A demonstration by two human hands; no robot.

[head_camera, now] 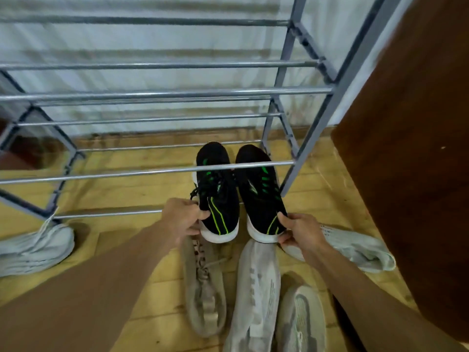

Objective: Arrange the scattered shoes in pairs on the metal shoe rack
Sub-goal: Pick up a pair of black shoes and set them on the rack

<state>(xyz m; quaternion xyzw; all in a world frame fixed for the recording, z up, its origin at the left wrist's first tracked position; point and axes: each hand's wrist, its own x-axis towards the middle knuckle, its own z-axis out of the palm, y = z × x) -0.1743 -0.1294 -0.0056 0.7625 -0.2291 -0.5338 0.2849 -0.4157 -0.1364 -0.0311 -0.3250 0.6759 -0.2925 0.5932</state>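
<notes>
Two black sneakers with green stripes and white soles point into the lowest tier of the grey metal shoe rack [162,94], toes toward the wall. My left hand [181,218] grips the heel of the left black sneaker [219,196]. My right hand [299,231] grips the heel of the right black sneaker [260,191]. Both heels stick out over the rack's front bar. On the floor near me lie a beige sneaker [205,288], a pale grey sneaker [256,295] and a grey knit sneaker [302,318].
Another light grey sneaker [34,250] lies at the left by the rack's foot, and one more [355,247] at the right behind my right wrist. A brown wooden panel [411,148] stands close on the right. The upper tiers hold nothing. The floor is yellow tile.
</notes>
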